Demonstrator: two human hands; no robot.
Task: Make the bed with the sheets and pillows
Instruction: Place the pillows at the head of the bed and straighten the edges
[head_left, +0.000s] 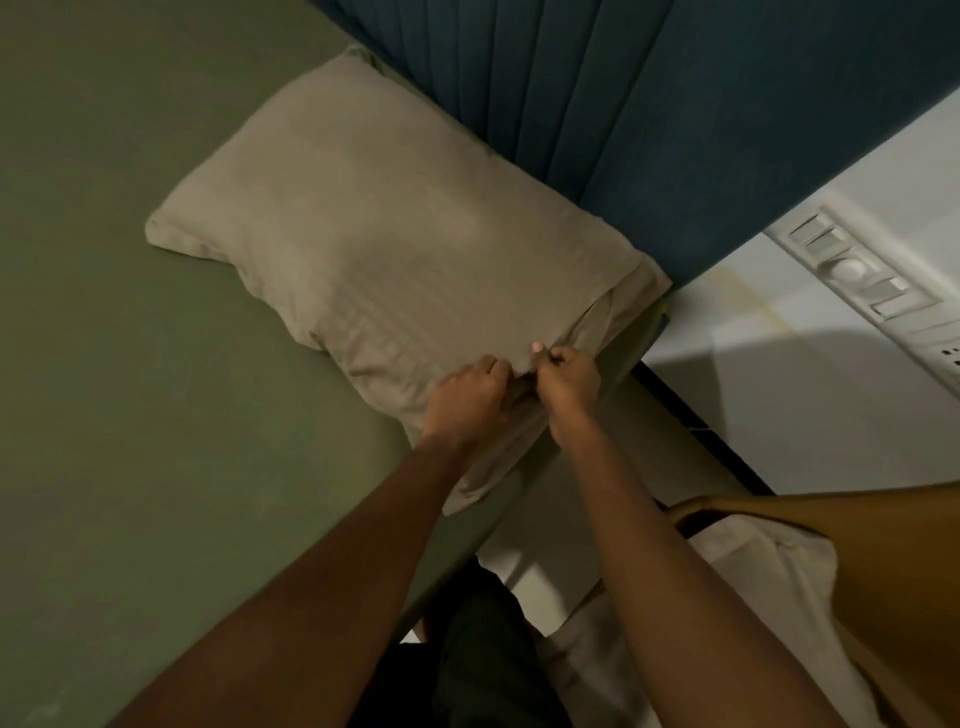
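Tan pillow (363, 223), laid on the green sheet (130, 364) against the blue headboard (623, 104); its near-end hem is pinched by the curled fingers of the left grip (470, 397) and right grip (569, 387).

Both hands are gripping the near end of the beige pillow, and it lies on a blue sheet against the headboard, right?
Not quite. The head view shows the sheet is olive green, not blue; the blue is the headboard. The rest holds: left hand and right hand both grip the near end of the beige pillow, which lies against that headboard.
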